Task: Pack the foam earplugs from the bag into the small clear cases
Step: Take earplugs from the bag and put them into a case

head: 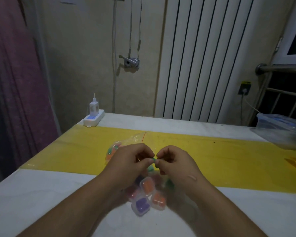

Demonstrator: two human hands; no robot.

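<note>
Pinched at both ends, a green foam earplug [153,159] is held between the two hands: the left hand [130,162] grips it with thumb and forefinger from the left, the right hand [173,161] does the same from the right, and the other fingers of both are curled in. No writing can be read anywhere; the yellow sticker [245,82] over the wall socket [244,90] at the right is too blurred to make out. Just behind the hands, a clear zip bag [138,137] with a red line at its mouth lies on the yellow sheet [212,159] and holds orange and green earplugs bunched at its left side. Below the hands, between the wrists, small clear cases sit in a cluster on the white table [41,194]: a tilted orange-filled case [147,185] on top, a purple-filled case [141,204] nearest the person, a second orange-filled case [158,200] touching its right side, and a pink-filled case [132,194] partly under the left wrist. More green foam shows directly under the held earplug. At the table's right edge stands a clear plastic box [278,132] with a blue lid, its contents unclear. A white power strip [94,119] with a charger [93,106] plugged in sits at the far left corner.
</note>
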